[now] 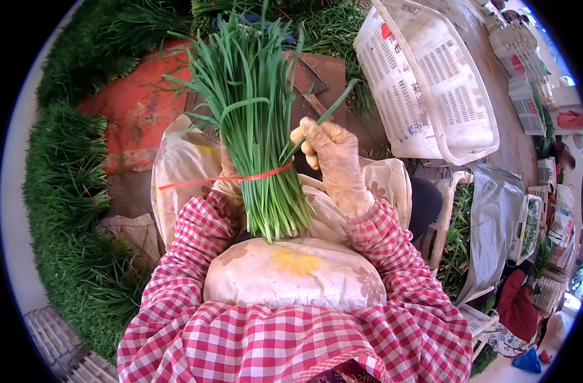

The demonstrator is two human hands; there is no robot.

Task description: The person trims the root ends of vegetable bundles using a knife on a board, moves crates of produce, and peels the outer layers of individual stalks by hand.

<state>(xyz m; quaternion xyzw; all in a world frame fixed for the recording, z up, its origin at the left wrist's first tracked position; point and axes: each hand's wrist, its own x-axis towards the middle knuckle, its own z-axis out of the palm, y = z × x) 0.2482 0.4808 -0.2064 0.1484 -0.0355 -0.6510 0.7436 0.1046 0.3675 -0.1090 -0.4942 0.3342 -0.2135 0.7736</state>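
Note:
A bunch of green garlic chives (253,110) stands upright before me, its cut pale ends down near my lap. A thin red tie (267,173) circles its lower part, one loose end sticking out to the left. My left hand (230,174), partly hidden behind the bunch, grips it from the left side. To the right of the bunch, my right hand (338,163) has its fingers curled around a single chive leaf (338,101), which points up and right. Both hands look covered by thin tan gloves. A flower-patterned apron (291,268) covers my lap.
Behind the bunch, a broad-bladed knife (312,82) with a wooden handle lies on a brown board (337,67). Stacked chive bunches (71,158) curve along the left. A white plastic crate (406,72) stands at the upper right. A grey sheet (495,225) hangs over a frame at right.

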